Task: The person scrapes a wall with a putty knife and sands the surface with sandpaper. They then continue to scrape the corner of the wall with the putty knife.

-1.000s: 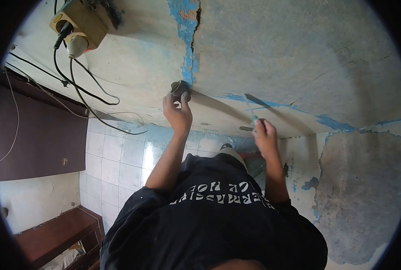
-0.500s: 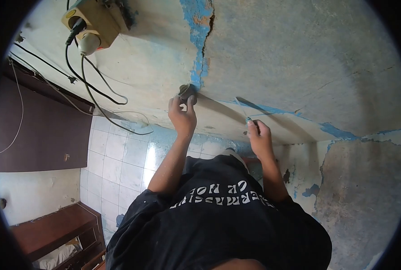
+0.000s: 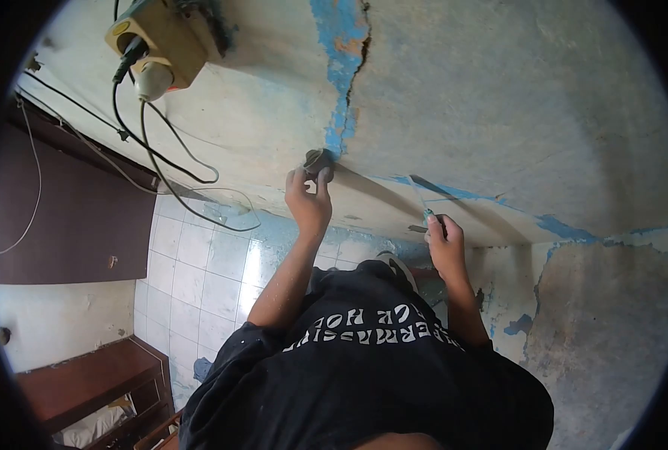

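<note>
My left hand (image 3: 309, 204) is closed around a small dark, round, cup-like object (image 3: 318, 160), held by its sides with thumb and fingers. It overlaps the lower end of a blue strip of exposed paint (image 3: 341, 112) on the wall. My right hand (image 3: 446, 241) grips the green handle of a thin-bladed scraper (image 3: 419, 193). The blade points up and left, its tip right at the horizontal blue strip (image 3: 461, 193) on the wall, with a dark shadow beside it.
A jagged crack (image 3: 363, 49) runs beside the vertical blue strip. At upper left, a socket box (image 3: 186, 52) carries plugs and hanging cables (image 3: 170, 166). Left are a dark panel (image 3: 64, 202) and brown wooden furniture (image 3: 94, 382). White floor tiles (image 3: 188, 259) lie below.
Both hands appear slightly lower and further right, the right hand more so, as the view has shifted a little. Each still holds the same thing.
</note>
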Demonstrator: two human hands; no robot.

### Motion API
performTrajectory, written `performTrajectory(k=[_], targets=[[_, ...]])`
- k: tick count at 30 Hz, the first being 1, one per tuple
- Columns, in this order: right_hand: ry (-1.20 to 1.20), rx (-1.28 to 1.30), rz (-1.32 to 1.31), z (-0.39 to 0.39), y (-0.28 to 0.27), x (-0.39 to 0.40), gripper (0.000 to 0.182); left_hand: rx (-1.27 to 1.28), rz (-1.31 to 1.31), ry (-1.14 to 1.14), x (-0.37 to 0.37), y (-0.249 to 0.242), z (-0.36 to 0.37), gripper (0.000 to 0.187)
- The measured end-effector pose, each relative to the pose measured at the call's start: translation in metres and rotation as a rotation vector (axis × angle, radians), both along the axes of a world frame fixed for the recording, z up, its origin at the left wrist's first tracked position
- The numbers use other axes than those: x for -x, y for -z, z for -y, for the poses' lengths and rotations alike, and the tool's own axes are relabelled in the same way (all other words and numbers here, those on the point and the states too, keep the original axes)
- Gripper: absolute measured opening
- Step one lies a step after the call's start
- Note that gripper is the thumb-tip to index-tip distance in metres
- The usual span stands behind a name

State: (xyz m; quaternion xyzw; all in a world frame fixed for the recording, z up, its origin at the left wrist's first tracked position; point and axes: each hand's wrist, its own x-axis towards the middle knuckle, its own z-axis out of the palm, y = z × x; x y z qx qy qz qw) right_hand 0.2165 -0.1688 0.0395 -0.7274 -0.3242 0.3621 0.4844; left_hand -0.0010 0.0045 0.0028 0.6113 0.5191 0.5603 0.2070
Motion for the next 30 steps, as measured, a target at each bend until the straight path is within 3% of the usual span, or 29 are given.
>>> performTrajectory(k=[4, 9, 11, 19, 21, 27, 30], targets=[[0.018, -0.105, -0.020, 0.001, 0.018, 0.014, 0.027, 0.014, 0.027, 0.010, -0.004, 0.004, 0.000, 0.017], [0.016, 0.033, -0.212, 0.005, -0.010, -0.011, 0.028, 0.031, -0.050, 0.024, 0.002, 0.001, 0.002, 0.018], [-0.091, -0.083, 0.133, -0.012, 0.005, 0.001, 0.031, 0.047, -0.040, 0.025, 0.001, 0.003, 0.001, 0.019], [-0.078, -0.042, 0.082, -0.008, -0.008, -0.001, 0.026, 0.000, 0.023, 0.023, 0.002, 0.000, 0.002, 0.017], [-0.138, -0.080, 0.211, -0.020, 0.001, 0.010, 0.027, 0.028, 0.024, 0.019, -0.001, 0.002, 0.001, 0.017], [-0.054, 0.015, 0.094, -0.002, 0.000, -0.010, 0.034, -0.011, 0.015, 0.029, 0.002, 0.003, -0.001, 0.019], [-0.091, -0.019, 0.259, -0.028, 0.017, 0.018, 0.032, 0.027, 0.019, 0.051, 0.002, 0.004, -0.002, 0.023]])
